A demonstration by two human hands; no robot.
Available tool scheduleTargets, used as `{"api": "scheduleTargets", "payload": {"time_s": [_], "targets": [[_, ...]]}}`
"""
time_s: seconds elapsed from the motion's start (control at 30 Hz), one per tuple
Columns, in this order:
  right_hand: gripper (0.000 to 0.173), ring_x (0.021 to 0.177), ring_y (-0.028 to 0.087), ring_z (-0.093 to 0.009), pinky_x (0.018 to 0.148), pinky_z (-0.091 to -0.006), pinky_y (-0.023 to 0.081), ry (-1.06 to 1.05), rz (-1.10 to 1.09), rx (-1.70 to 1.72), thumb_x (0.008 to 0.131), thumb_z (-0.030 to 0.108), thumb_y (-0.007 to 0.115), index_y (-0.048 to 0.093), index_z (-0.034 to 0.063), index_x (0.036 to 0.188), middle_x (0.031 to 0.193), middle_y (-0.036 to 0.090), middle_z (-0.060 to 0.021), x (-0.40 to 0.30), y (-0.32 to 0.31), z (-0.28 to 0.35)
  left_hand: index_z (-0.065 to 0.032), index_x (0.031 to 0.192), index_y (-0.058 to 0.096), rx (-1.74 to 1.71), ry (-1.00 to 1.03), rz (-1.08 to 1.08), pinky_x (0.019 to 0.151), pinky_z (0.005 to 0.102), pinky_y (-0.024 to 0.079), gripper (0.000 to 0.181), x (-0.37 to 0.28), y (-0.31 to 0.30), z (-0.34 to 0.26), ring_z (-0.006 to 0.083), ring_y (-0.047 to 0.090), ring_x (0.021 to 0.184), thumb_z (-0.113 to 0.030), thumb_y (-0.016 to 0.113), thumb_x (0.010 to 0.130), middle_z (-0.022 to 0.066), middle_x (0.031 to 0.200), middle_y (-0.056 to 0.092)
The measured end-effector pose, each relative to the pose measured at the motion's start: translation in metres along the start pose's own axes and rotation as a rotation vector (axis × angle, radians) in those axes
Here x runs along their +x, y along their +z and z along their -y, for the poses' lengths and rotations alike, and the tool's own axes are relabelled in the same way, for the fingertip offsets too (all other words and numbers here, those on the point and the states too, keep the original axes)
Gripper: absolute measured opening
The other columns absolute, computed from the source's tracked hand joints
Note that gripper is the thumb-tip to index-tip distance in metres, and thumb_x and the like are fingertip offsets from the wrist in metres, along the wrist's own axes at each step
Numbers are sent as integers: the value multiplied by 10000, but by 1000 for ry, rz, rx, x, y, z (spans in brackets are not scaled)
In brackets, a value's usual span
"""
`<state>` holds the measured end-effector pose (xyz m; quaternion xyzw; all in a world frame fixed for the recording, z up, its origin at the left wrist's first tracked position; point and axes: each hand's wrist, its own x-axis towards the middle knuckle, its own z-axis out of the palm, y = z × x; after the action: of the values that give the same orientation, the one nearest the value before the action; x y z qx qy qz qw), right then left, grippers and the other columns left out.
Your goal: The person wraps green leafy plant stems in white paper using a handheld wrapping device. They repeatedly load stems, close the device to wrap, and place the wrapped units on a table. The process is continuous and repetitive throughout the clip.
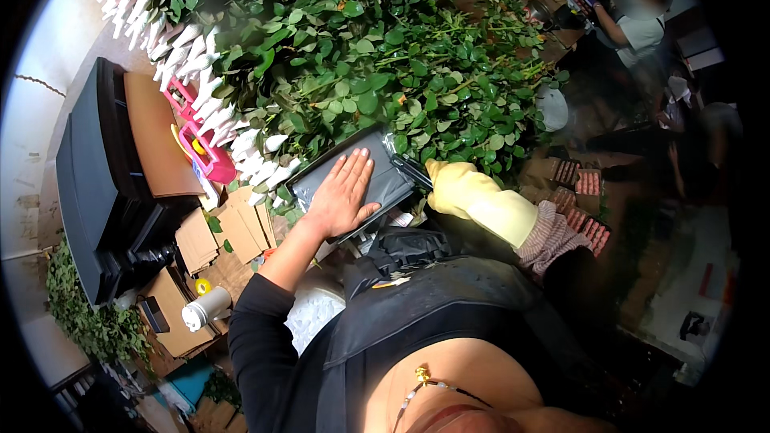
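My bare left hand (348, 192) lies flat, palm down, on a dark shallow tray or box (391, 183) with thin plastic film in it. The tray rests at the table edge before my body. My right hand (475, 195) wears a pale yellow rubber glove and grips a black handled tool (411, 172) at the tray's right end; the tool's kind cannot be told. Beyond the tray lies a large heap of leafy green stems (373, 66), with white mesh sleeves (207, 96) over the flower heads at their left ends.
Left stand stacked black boxes (90, 180), pink plastic holders (210, 153), cardboard pieces (240, 225), a roll of yellow tape (203, 286) and a white bottle (206, 309). Bundles of pink blooms (586, 182) lie at the right. A co-worker (637, 24) in yellow gloves is at the upper right.
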<state>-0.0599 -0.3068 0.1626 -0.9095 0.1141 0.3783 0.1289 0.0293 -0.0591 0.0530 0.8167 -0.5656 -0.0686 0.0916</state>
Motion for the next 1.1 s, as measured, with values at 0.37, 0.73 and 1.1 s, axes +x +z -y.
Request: {"api": "scheduleTargets", "payload": {"time_s": [0.37,0.73,1.1], "targets": [[541,1101,668,-408,956,-479,533,-100,-45,101,977,364,583,473,72,1418,1183,689,-231,22,25,-19,52,1572,314,51,-9,-1,1286,486,124,826,-2,-3,0,351,198,1577,-554,439,1025,239,1670,258],[798,1247,602,-415,1057,-462,484,-476,-159,312,958,610,595,436,28,1480,1351,615,-254,-62,-7,24,-57,1633,225,-1478,-553,-678,1150,387,361,821,-34,-12,-103,245,469,1403,-179,695,971,182,1516,498],[432,1242,639,-269,1078,-380,483,-454,-151,577,1076,339,477,600,102,1416,1365,672,-108,21,56,-76,23,1340,514,-281,-1141,-538,927,433,507,618,-147,104,2,329,633,999,-171,783,819,201,1155,641]]}}
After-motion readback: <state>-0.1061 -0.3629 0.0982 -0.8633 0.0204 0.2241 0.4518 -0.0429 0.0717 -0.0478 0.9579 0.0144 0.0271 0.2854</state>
